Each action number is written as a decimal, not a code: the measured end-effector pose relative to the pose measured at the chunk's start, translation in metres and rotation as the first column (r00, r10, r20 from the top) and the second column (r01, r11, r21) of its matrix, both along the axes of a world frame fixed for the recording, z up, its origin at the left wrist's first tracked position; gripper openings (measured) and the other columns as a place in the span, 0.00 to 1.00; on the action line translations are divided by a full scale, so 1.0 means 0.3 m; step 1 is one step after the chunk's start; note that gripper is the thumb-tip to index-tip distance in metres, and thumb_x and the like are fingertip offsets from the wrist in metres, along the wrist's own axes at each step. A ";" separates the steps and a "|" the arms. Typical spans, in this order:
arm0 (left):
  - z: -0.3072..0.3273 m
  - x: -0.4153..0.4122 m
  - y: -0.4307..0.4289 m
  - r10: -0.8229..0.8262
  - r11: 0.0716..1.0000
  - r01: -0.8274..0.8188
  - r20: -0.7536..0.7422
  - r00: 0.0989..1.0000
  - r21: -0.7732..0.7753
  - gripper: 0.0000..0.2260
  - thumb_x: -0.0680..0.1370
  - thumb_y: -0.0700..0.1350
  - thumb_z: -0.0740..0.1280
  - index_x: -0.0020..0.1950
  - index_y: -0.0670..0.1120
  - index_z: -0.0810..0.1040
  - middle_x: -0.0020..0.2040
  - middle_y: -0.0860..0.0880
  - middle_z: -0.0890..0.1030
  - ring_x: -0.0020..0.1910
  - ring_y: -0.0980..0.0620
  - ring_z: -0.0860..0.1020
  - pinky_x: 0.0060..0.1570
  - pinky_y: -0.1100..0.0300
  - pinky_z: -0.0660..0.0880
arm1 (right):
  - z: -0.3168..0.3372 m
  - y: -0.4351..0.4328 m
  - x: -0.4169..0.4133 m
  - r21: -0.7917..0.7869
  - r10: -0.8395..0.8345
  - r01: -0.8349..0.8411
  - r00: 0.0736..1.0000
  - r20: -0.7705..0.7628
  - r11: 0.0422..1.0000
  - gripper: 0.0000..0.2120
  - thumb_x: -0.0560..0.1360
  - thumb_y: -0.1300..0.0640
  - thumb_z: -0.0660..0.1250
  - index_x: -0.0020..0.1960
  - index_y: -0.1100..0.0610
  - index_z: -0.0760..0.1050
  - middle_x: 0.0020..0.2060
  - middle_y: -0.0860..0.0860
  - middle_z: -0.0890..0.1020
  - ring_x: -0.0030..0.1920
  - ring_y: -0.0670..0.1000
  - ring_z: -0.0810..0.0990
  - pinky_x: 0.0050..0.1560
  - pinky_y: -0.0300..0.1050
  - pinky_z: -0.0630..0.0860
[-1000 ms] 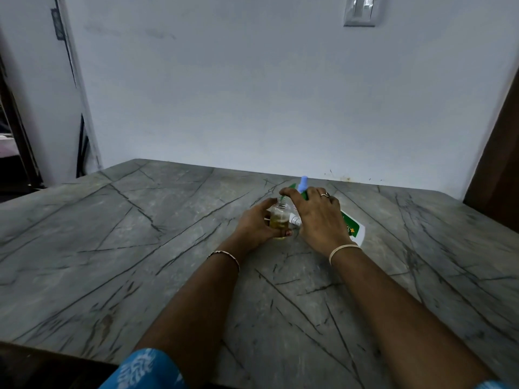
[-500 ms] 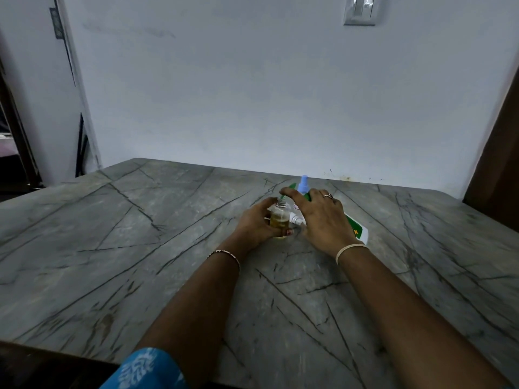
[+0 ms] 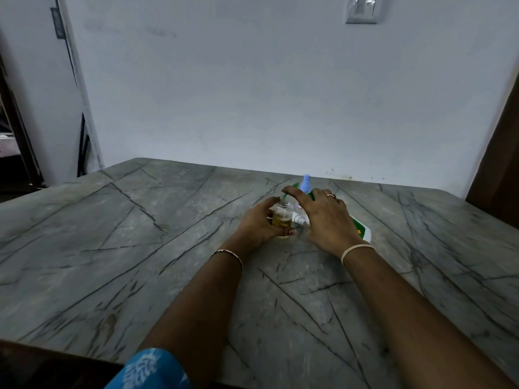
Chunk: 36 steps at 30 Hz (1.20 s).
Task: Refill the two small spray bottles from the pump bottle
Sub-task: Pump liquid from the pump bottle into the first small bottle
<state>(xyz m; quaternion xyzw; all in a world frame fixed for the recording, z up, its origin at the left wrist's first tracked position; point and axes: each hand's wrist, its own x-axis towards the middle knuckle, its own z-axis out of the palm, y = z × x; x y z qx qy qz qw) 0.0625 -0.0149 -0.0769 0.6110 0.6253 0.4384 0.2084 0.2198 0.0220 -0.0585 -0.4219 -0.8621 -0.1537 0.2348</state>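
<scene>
- Small spray bottle (image 3: 281, 217): clear, part-filled with yellowish liquid, cap off, threaded neck bare; stood upright on the table (image 3: 140, 248), towards the far edge.
- Left hand (image 3: 257, 224): grip curled round the small spray bottle from its left, thumb across the near side of its base.
- Pump bottle (image 3: 362, 231): white with green label, lay tilted just right of the small spray bottle, mostly hidden under the hand; green top pointed at the bare neck.
- Right hand (image 3: 328, 217): grip curved over the pump bottle's upper part, forefinger stretched out above the small spray bottle's neck; ring (image 3: 331, 195) on one finger.
- Second spray bottle (image 3: 305, 184): blue cap on, upright just behind and right of the small spray bottle, body largely hidden.
- White spray head (image 3: 299, 219): lay on the table, close on the small spray bottle's right.
- Bracelet (image 3: 227, 254): on the left wrist, nearer than the small spray bottle.
</scene>
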 end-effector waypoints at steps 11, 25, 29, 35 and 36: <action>-0.003 -0.013 0.001 -0.005 1.000 0.005 0.008 1.000 -0.010 0.41 0.65 0.45 0.79 0.74 0.48 0.63 0.63 0.45 0.78 0.56 0.49 0.80 0.59 0.57 0.75 | 0.011 -0.016 -0.027 0.008 0.007 -0.007 0.999 -0.034 1.000 0.36 0.71 0.59 0.69 0.73 0.43 0.56 0.62 0.57 0.73 0.64 0.58 0.69 0.64 0.56 0.69; -0.007 -0.013 0.009 0.008 1.000 -0.008 -0.012 1.000 -0.003 0.41 0.65 0.47 0.79 0.73 0.50 0.64 0.62 0.45 0.79 0.56 0.49 0.80 0.60 0.56 0.76 | 0.019 -0.012 -0.024 -0.008 0.033 -0.033 0.998 -0.045 0.999 0.35 0.71 0.59 0.70 0.72 0.43 0.58 0.60 0.56 0.73 0.63 0.58 0.71 0.63 0.55 0.70; -0.003 -0.009 0.004 -0.001 1.000 0.001 -0.006 1.000 -0.004 0.41 0.65 0.46 0.79 0.74 0.49 0.63 0.63 0.45 0.78 0.56 0.49 0.80 0.60 0.55 0.75 | 0.013 -0.013 -0.015 0.016 0.035 -0.034 0.998 -0.044 0.999 0.35 0.72 0.59 0.68 0.73 0.43 0.57 0.62 0.56 0.73 0.63 0.58 0.71 0.63 0.55 0.69; -0.003 -0.007 0.005 0.002 1.000 -0.002 0.000 1.000 -0.004 0.41 0.64 0.46 0.80 0.74 0.48 0.64 0.63 0.45 0.78 0.57 0.49 0.80 0.61 0.53 0.75 | 0.011 -0.007 0.006 -0.002 0.033 -0.033 0.999 -0.004 0.999 0.39 0.72 0.58 0.69 0.75 0.41 0.53 0.61 0.56 0.73 0.63 0.57 0.70 0.62 0.54 0.69; -0.003 -0.007 0.006 0.006 1.000 -0.006 -0.007 1.000 -0.008 0.42 0.64 0.47 0.80 0.74 0.49 0.64 0.63 0.45 0.78 0.57 0.49 0.79 0.61 0.53 0.75 | 0.016 -0.007 0.005 -0.011 0.044 -0.044 0.999 -0.014 0.999 0.38 0.72 0.58 0.69 0.74 0.41 0.54 0.60 0.56 0.73 0.62 0.57 0.70 0.61 0.54 0.70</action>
